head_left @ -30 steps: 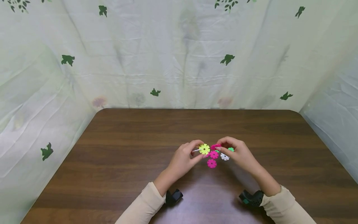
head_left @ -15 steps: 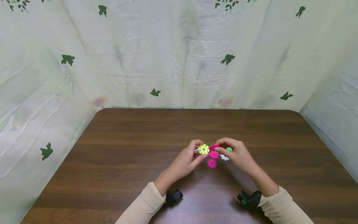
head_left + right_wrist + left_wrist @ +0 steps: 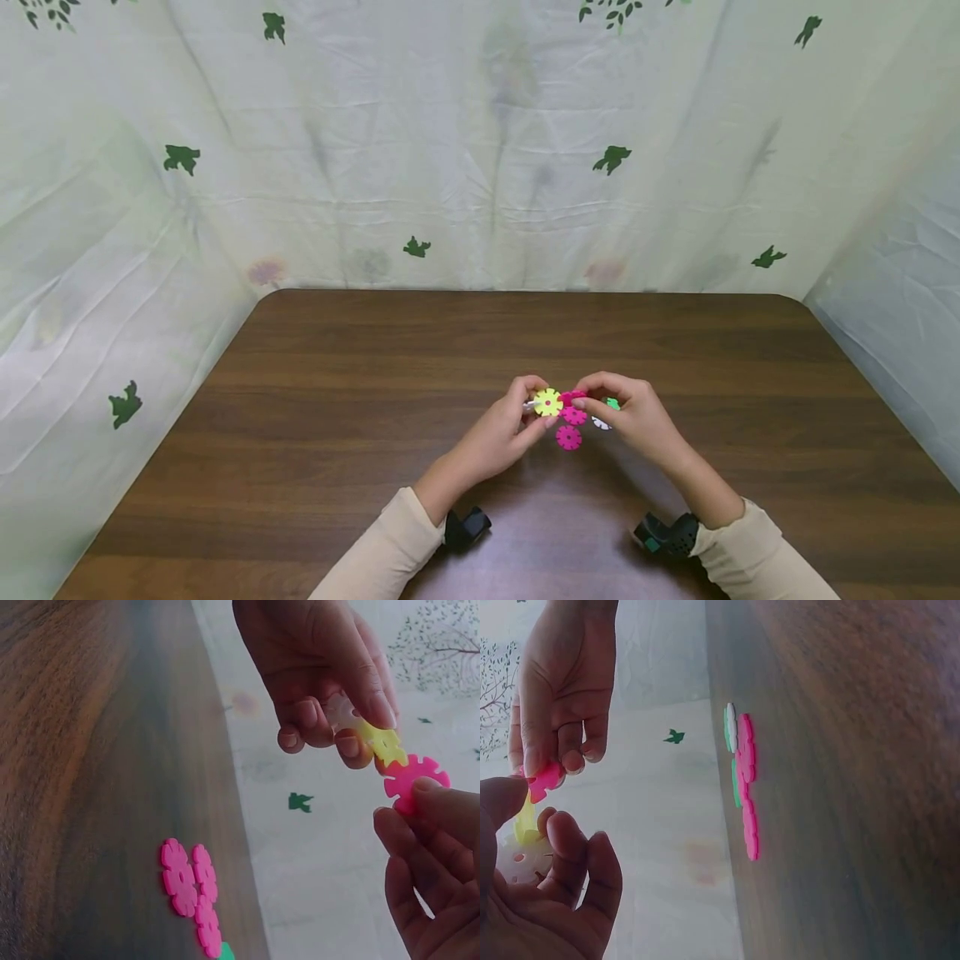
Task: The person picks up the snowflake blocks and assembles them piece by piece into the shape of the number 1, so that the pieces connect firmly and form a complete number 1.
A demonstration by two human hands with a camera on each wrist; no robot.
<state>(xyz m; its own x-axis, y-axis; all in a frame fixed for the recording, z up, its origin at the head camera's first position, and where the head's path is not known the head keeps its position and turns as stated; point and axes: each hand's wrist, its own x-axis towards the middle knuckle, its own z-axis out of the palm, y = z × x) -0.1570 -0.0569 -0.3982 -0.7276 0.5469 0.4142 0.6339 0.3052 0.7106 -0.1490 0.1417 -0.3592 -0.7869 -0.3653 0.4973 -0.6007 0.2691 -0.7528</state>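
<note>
My left hand (image 3: 498, 429) pinches a yellow notched disc (image 3: 548, 402) by its edges. A white notched disc (image 3: 341, 711) is joined to the yellow one, partly covered by the left fingers. Between thumb and finger, my right hand (image 3: 636, 408) holds a pink notched disc (image 3: 409, 777). Its rim meets the yellow disc's rim in the right wrist view; how deep the notches sit in each other cannot be told. Both hands are raised above the table in the wrist views.
On the brown wooden table (image 3: 375, 350) lie several loose pink discs (image 3: 568, 437), a white disc (image 3: 601, 422) and green discs (image 3: 736, 780), some overlapping, below the hands. A pale curtain (image 3: 450, 150) with leaf and bird prints hangs behind the table.
My right hand has shifted slightly left and down, bringing the pink disc from apart to against the yellow disc. The left hand stays nearly in place. The loose discs have not moved.
</note>
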